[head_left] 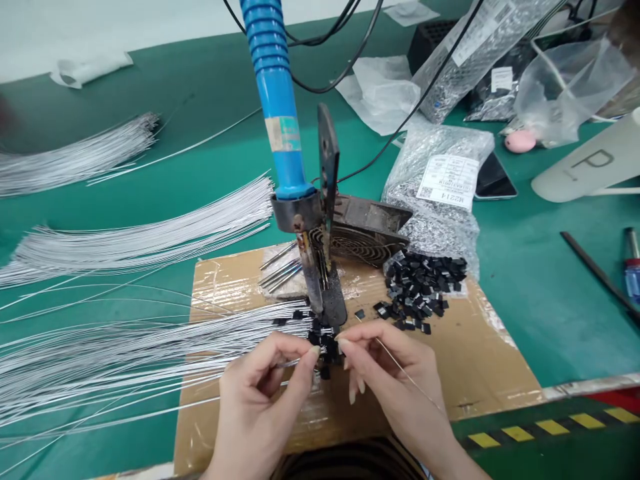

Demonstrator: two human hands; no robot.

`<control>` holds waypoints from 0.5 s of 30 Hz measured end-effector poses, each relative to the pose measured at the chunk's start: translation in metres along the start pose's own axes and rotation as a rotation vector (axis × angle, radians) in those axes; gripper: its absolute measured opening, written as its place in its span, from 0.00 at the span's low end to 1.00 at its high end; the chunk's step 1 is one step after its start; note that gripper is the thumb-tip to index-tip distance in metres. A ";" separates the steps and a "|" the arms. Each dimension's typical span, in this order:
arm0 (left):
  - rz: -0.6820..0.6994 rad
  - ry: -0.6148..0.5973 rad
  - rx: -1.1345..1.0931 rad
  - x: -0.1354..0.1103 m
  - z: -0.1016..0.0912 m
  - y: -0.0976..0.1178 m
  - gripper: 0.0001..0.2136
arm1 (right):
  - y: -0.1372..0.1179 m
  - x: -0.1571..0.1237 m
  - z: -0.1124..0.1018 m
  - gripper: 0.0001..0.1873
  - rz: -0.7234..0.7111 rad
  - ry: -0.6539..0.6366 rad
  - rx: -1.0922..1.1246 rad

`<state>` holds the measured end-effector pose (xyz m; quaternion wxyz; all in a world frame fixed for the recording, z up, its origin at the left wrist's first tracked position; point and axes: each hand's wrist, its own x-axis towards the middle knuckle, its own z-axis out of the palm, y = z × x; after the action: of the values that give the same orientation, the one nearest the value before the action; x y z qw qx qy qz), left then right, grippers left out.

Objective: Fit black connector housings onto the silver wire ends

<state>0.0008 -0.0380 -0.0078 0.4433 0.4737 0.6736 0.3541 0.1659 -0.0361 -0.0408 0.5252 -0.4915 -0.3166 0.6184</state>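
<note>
My left hand is closed in a pinch, with a thin grey cable running into its fingers. Close to it, my right hand pinches too; a thin solder wire trails from its grip over the hand. Small black connector pieces cluster between and just beyond the fingertips, at the ends of the grey cables. Exactly what the fingertips touch is partly hidden. Above them a soldering iron with a blue handle stands tip down in a metal holder.
A pile of loose black pieces lies right on the cardboard. Behind are a fan and a bubble-wrap bag. More cable bundles lie left. A phone, white cup and screwdriver are rightward.
</note>
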 end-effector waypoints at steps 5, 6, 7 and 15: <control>0.056 -0.127 -0.062 0.007 -0.004 0.004 0.05 | 0.001 0.001 0.006 0.04 0.013 -0.038 0.057; 0.049 -0.153 -0.090 0.007 -0.005 0.006 0.05 | 0.001 0.001 0.007 0.04 0.011 -0.041 0.066; 0.030 -0.164 -0.122 0.008 -0.005 0.008 0.05 | 0.002 0.001 0.007 0.04 0.011 -0.045 0.073; -0.115 -0.156 -0.265 0.006 -0.001 0.019 0.07 | -0.001 -0.001 0.003 0.04 0.035 -0.112 0.018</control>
<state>0.0055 -0.0269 0.0085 0.5723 0.3979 0.6106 0.3759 0.1635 -0.0364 -0.0391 0.5001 -0.4569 -0.3311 0.6570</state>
